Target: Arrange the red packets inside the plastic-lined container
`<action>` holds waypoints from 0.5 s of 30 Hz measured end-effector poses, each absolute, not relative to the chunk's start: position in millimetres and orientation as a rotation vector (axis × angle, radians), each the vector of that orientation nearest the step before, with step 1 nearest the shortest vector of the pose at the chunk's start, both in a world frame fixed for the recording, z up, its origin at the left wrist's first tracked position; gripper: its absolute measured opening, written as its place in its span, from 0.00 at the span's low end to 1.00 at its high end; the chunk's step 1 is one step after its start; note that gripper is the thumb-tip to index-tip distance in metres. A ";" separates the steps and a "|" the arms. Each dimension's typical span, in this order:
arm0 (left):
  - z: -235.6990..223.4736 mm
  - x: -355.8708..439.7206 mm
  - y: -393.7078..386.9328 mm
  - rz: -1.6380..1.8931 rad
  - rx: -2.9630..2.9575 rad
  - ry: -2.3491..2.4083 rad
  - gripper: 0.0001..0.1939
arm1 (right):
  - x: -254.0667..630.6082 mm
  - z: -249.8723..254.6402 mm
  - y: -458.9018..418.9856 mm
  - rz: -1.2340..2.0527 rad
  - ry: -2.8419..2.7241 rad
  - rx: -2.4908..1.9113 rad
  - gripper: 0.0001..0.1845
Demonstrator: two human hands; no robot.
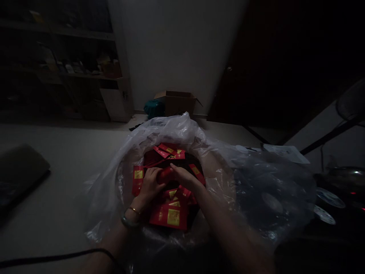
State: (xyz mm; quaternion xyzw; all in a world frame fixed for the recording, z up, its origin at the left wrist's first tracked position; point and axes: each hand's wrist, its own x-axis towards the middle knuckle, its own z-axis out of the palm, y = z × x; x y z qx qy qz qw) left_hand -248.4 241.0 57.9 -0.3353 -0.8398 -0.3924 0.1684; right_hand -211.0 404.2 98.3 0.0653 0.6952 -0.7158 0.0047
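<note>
Although my view of the room is dim, I can see a red packet [166,175] between my two hands, over other red packets [168,215] in a round tub lined with a clear plastic bag [217,182]. My left hand [150,185] curls around its left side, thumb apart from the fingers; my right hand [184,177] rests against the other side, its fingers close together and nearly straight, the tips too dark to tell
</note>
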 end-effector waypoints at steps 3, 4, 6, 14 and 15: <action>54.8 -250.1 240.5 -1.191 -0.867 -2.391 0.20 | -214.9 103.5 409.5 -2.269 1.967 0.230 0.25; 53.3 -250.4 240.5 -1.210 -0.854 -2.396 0.20 | -216.3 103.9 410.8 -2.264 1.972 0.241 0.26; 50.5 -250.4 240.7 -1.238 -0.850 -2.407 0.20 | -218.9 103.0 411.6 -2.230 1.997 0.195 0.26; 53.7 -247.3 240.3 -1.093 -0.911 -2.465 0.21 | -223.3 93.2 409.5 -2.083 2.193 0.144 0.13; 54.7 -247.0 240.0 -1.046 -0.910 -2.486 0.22 | -222.5 92.1 410.1 -2.104 2.156 0.150 0.14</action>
